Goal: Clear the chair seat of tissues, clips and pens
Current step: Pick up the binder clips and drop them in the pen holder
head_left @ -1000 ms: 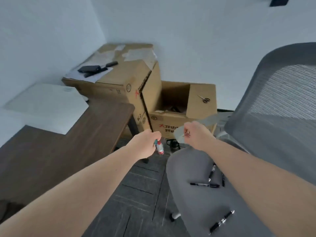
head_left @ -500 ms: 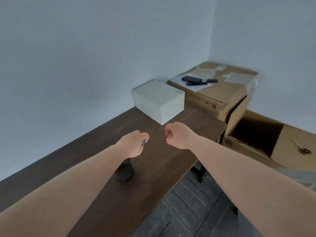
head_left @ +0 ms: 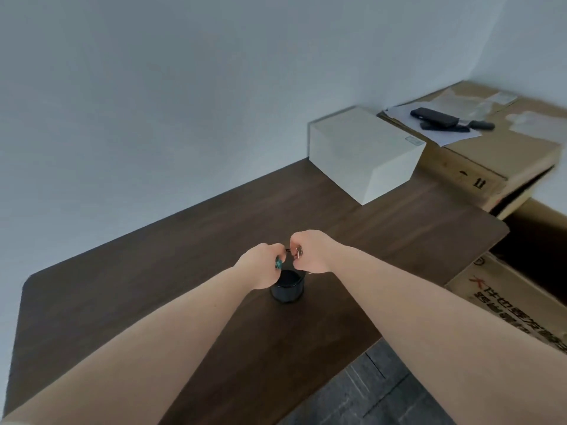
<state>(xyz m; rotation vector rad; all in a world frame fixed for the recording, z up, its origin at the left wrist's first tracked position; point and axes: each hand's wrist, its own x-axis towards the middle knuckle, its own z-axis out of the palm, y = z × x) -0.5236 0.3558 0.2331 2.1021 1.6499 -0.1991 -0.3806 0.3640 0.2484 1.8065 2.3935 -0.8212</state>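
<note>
Head view: left hand [head_left: 262, 266] fisted around teal clip [head_left: 278, 264], right hand [head_left: 311, 251] pinching metal clips [head_left: 298, 250], both above black cup [head_left: 287, 285].

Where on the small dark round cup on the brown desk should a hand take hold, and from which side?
Grip the small dark round cup around its curved side wall, coming from the near side low down. It stands upright with its mouth open, and the left hand and right hand hover closed just above the rim, so the top looks blocked. The brown desk around it looks bare.
</note>
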